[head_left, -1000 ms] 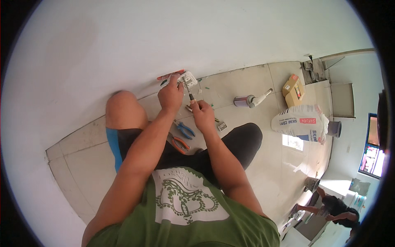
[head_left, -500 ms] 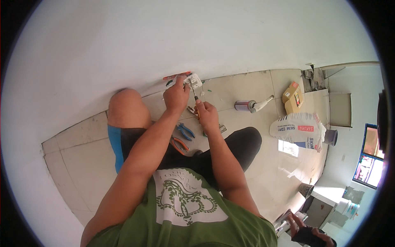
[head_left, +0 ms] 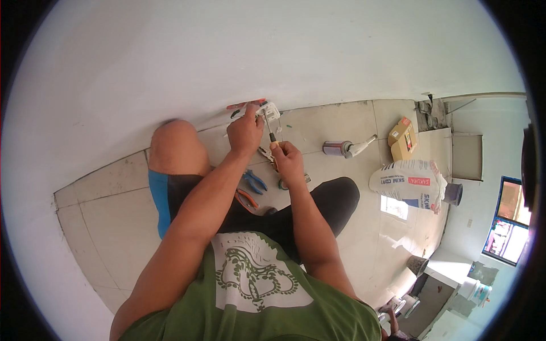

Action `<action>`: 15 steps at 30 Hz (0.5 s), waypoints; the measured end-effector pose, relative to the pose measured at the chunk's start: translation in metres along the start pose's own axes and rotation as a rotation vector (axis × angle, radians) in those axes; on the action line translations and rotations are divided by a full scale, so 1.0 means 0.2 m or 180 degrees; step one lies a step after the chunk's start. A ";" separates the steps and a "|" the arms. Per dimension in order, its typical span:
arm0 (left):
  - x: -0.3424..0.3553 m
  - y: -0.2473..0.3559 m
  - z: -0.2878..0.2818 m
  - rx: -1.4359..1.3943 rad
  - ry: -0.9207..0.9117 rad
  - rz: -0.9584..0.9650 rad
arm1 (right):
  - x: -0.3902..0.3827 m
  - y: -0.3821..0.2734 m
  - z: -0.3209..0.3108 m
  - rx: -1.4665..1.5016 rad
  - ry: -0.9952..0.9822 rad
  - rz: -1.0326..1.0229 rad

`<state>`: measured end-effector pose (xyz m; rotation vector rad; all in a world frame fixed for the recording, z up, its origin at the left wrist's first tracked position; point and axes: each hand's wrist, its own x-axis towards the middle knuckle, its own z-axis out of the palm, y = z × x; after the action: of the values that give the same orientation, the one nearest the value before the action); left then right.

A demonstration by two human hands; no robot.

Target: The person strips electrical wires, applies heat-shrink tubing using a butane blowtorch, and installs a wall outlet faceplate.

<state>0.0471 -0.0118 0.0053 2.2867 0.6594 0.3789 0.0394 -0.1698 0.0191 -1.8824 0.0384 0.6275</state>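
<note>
At the base of the wall, my left hand (head_left: pixel 245 135) pinches a white electrical socket plate (head_left: pixel 272 111) by its left side. In my right hand (head_left: pixel 288 163) is a screwdriver (head_left: pixel 269 127), its yellow and black handle gripped and its shaft pointing up at the plate. Its tip meets the plate area; the exact contact is too small to make out. Just behind, an orange-red wall box opening (head_left: pixel 248 104) shows in the wall. Between my legs lie pliers with blue handles (head_left: pixel 255 182) and a tool with orange handles (head_left: pixel 247 199). Another pair of pliers (head_left: pixel 265 153) lies beside my right hand.
To the right on the tiled floor are a metal can (head_left: pixel 336 149) with a whitish object (head_left: pixel 360 148) against it, a yellow-brown box (head_left: pixel 402 140), a large white sack (head_left: pixel 408 183) and a dark bucket (head_left: pixel 453 194). Another person's arm (head_left: pixel 393 321) shows at the lower right.
My hands stay at the socket plate with only slight shifts of the screwdriver. The other person at the lower right has moved mostly out of view. My view has shifted slightly.
</note>
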 end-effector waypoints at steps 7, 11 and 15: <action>0.01 -0.03 0.04 -0.0135 0.0245 0.0077 | 0.00 -0.06 0.02 -0.1026 0.0543 -0.0202; 0.01 -0.01 0.03 -0.0197 0.0092 -0.0009 | 0.01 -0.11 -0.09 0.1428 -0.0568 0.1058; 0.00 -0.02 0.01 -0.0199 0.0114 0.0013 | -0.08 -0.18 -0.04 0.2394 -0.0950 0.1119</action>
<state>0.0469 -0.0094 0.0017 2.2269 0.6517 0.4374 0.0403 -0.1665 0.0597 -1.0486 0.3665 0.9675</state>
